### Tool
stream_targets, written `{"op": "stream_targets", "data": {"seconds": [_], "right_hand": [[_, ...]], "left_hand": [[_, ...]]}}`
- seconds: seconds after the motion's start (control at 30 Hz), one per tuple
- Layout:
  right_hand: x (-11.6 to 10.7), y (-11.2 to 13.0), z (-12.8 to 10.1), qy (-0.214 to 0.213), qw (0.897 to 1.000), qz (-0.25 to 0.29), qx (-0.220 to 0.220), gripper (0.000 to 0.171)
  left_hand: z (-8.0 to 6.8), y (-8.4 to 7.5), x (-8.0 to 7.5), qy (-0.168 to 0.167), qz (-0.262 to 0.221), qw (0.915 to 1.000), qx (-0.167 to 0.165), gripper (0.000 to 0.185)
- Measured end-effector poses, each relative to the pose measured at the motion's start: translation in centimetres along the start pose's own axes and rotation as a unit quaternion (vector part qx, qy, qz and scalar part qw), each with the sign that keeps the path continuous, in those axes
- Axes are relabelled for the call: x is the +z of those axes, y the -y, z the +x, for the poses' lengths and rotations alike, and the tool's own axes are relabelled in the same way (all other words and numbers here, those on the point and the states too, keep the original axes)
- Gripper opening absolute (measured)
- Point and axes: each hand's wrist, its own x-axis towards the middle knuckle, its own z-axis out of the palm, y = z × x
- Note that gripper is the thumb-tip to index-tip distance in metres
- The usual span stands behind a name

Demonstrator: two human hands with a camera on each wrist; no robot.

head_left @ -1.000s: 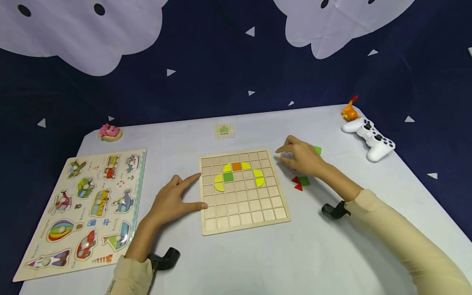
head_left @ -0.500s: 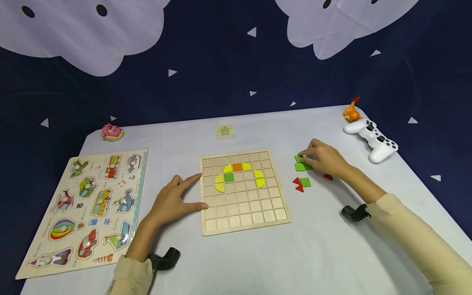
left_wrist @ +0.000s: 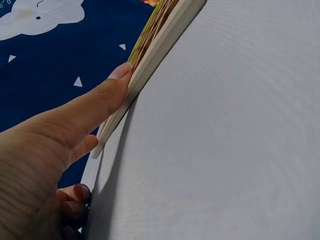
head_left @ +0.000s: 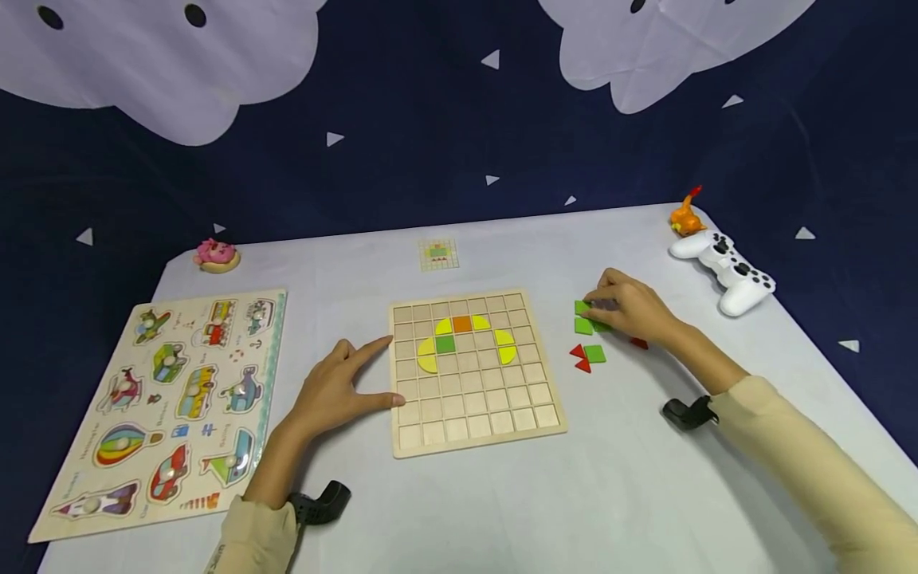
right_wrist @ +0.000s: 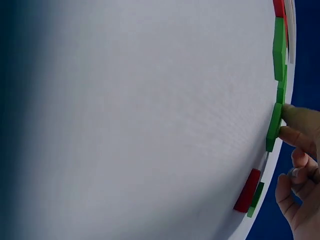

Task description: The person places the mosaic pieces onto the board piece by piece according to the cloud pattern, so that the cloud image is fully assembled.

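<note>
Resting flat on the white tablecloth (head_left: 502, 494), the left hand (head_left: 337, 391) lies with its fingers straight and spread, forefinger and thumb touching the left edge of the square wooden grid board (head_left: 475, 371), which the left wrist view shows as a pale edge against the thumb tip. The board sits squarely, its sides running left to right and near to far, with yellow curved pieces (head_left: 504, 347), an orange square (head_left: 461, 324) and a green square (head_left: 445, 344) set in its far rows. To the right of the board, the right hand (head_left: 631, 312) curls its fingertips onto a flat green square tile (head_left: 583, 308) lying on the cloth; it seems to pinch the tile's edge, though the fingers hide the grip. A second green tile (head_left: 584, 325) lies just nearer, touching it. Nearer still are another green square (head_left: 594, 353) and two red triangles (head_left: 579, 358). A white game controller (head_left: 724, 271) lies far right, a wooden vehicle puzzle (head_left: 168, 399) far left.
</note>
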Motion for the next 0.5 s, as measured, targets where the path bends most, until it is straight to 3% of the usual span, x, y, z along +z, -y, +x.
{"op": "stream_targets", "data": {"seconds": [0.27, 0.5], "right_hand": [[0.3, 0.5, 0.8, 0.009, 1.0, 0.005, 0.007, 0.024], [0.9, 3.0, 1.5, 0.008, 0.999, 0.031, -0.02, 0.024]], "left_hand": [[0.0, 0.0, -0.1, 0.0, 0.002, 1.0, 0.003, 0.096], [0.1, 0.0, 0.0, 0.002, 0.005, 1.0, 0.003, 0.096]]}}
